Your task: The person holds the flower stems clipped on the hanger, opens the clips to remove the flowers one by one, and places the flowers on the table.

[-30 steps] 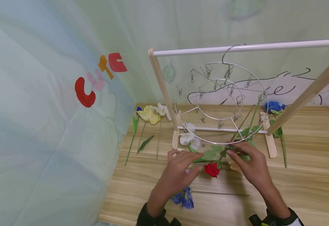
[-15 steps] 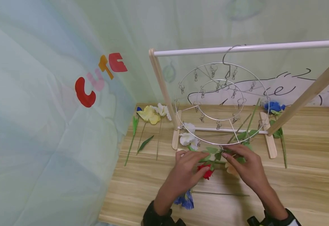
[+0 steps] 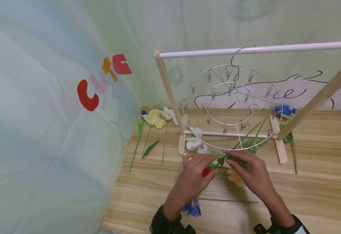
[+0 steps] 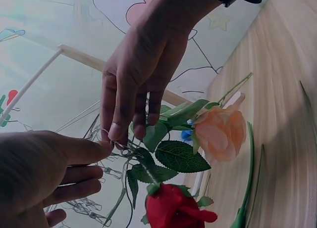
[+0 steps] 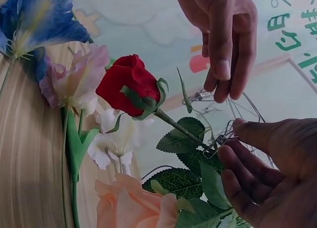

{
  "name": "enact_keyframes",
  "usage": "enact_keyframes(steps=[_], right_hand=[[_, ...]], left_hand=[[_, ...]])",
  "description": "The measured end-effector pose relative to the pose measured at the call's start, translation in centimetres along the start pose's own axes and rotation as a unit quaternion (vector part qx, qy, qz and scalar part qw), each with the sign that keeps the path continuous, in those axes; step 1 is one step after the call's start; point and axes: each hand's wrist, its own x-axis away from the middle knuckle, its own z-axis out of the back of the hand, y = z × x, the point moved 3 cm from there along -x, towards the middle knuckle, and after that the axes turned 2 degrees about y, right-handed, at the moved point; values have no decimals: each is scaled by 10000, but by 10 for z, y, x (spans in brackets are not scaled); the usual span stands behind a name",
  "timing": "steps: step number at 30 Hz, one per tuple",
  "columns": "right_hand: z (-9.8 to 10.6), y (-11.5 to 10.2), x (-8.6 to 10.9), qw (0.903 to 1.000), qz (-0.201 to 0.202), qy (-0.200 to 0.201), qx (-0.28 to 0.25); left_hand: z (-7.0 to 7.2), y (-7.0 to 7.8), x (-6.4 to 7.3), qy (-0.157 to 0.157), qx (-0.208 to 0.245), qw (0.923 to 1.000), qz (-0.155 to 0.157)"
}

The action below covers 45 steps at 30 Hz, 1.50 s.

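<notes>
A round wire hanger [image 3: 232, 149] with many small metal clips hangs by its hook. In the right wrist view my right hand [image 5: 267, 168] pinches one wire clip [image 5: 224, 138] between thumb and finger. The stem of a red artificial rose [image 5: 131, 87] runs into that clip, its leaves below. My left hand [image 3: 192, 177] hovers beside the rose, fingers extended and apart from the clip in the right wrist view. Partly behind that hand the red bloom shows in the head view. A peach rose [image 4: 220, 134] lies under my right hand [image 3: 252, 172].
A rack with a white top bar [image 3: 275, 49] and wooden legs stands on the table. Around it lie a white flower [image 3: 194, 143], a yellow flower [image 3: 155, 119], a blue rose [image 3: 284, 111] and a purple-blue flower [image 3: 192, 208]. A fabric wall closes the left side.
My right hand has moved left with the clip and the red rose, and the hanger has turned with them. My left hand has shifted slightly right, now covering part of the bloom.
</notes>
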Motion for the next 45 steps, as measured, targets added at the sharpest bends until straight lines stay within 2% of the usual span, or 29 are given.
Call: enact_keyframes(steps=[8,15,20,28,37,45], right_hand=[[-7,-3,-1,9999,44,-86,-27],[-12,-6,-3,9998,89,-137,-98],[-15,-7,-3,9998,24,-197,-63],[-18,-8,-3,9996,-108,-243,-65],[-19,-11,-4,9996,8,-261,-115],[-18,-9,-4,9998,-57,-216,12]], left_hand=[[-9,-5,-3,37,-504,9986,177],[-18,-8,-5,32,-1213,9924,215],[-23,-9,-6,93,-1476,9888,214],[-27,-11,-6,221,-1508,9880,265],[-29,-11,-6,277,-1351,9898,352],[-31,-11,-5,368,-1359,9896,306]])
